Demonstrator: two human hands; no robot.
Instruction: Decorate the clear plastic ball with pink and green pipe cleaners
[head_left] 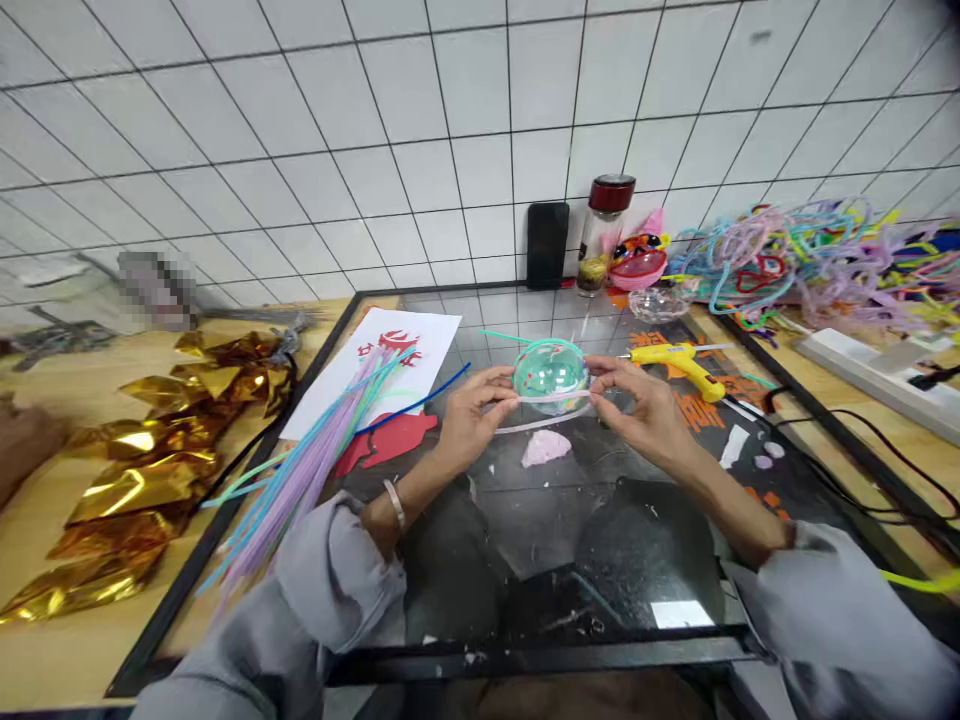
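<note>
Stretching a pale strip across a clear dome

Work on the clear, rounded plastic dome (551,372) seems partway along. It sits mid-scene over the black-framed glass bench (540,500), between the hands. A thin mint-green fuzzy stem (504,336) runs from the left along its far edge; whether it is fastened there I cannot tell. The pale lilac, slender strip (555,398) spans the near side and, being held at both ends, looks not yet fixed. Another pale strand (541,425) curves just nearer, perhaps part of the same piece. The yellow glue gun (679,366) lies to the right, out of hand, and a lilac-and-blue bundle of fuzzy stems (315,460) remains at left.

The left hand (476,410) pinches the strip's left end between thumb and forefinger, close to the dome. The right hand (634,400) pinches its right end likewise, fingers pressed nearly together, other fingers loosely bent beside the dome's right side.
</note>
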